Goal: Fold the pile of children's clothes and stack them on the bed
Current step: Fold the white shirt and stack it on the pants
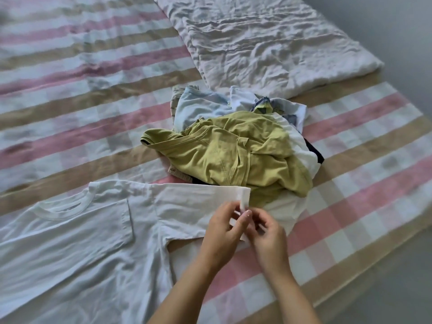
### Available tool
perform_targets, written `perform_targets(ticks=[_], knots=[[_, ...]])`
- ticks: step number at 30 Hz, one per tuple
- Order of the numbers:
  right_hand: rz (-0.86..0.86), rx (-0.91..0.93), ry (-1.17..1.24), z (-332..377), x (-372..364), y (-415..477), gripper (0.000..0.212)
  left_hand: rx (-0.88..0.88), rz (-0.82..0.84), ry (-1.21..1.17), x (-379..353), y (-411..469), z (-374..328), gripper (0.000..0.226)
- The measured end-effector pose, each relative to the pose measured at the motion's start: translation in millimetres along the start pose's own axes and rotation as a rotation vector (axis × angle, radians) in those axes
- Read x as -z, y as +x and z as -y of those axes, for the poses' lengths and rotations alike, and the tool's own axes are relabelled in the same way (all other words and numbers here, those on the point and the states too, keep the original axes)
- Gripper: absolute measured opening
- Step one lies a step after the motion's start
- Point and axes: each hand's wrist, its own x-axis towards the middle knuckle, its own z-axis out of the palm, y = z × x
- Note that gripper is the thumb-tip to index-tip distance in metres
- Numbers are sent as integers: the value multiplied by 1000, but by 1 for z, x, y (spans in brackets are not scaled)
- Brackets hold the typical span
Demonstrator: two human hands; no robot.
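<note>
While both hands work the sleeve end, no fold looks made yet; left hand (pixel 219 232) and right hand (pixel 268 239) each pinch the hem of the sleeve (pixel 210 197), fingers curled on the cloth. White T-shirt (pixel 81 242) lies face up and mostly flat on the bed (pixel 70 90), nearest the camera; ribbed neck to the far left, chest pocket showing, shallow creases across the body. Likely thin cotton jersey — light, limp, not slippery, nothing fragile; lifted by one point it should sag and bunch, so I'd grip in pairs: shoulder seam plus bottom hem, or both sleeve ends. Just beyond the sleeve sits the pile (pixel 233 127), unfolded; green tee (pixel 245 155) crumpled on top, light-blue garment (pixel 198 106) and white ones behind it, something dark at the right edge — can't tell what. Farthest back, a rumpled white duvet (pixel 268 43).
</note>
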Motion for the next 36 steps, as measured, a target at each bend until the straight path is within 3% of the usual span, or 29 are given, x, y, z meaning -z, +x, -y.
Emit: perform_targets(ticks=[2,7,16,22,27,29,32,36], knots=[[109,92,-53,20,-21,-10,16,126,-99,-210,22,-9,-9,15],[310,242,-72,66,-84,-29,31,273,-417,-427,110,-31,-15,23],[435,436,-259,86,-212,-48,30,295,-830,-420,297,-105,44,15],[493,465,-525,56,-272,-45,32,466,-910,-363,352,-144,116,10],[302,427,-731,31,-289,-30,35,559,-862,-263,359,-159,157,10],[247,391,-810,25,-288,-22,39,560,-857,-237,358,-160,163,13],[296,328,-929,15,-287,-12,61,529,-875,-113,358,-161,169,16],[329,382,-1071,0,-285,-7,66,460,-908,124,352,-161,173,17]])
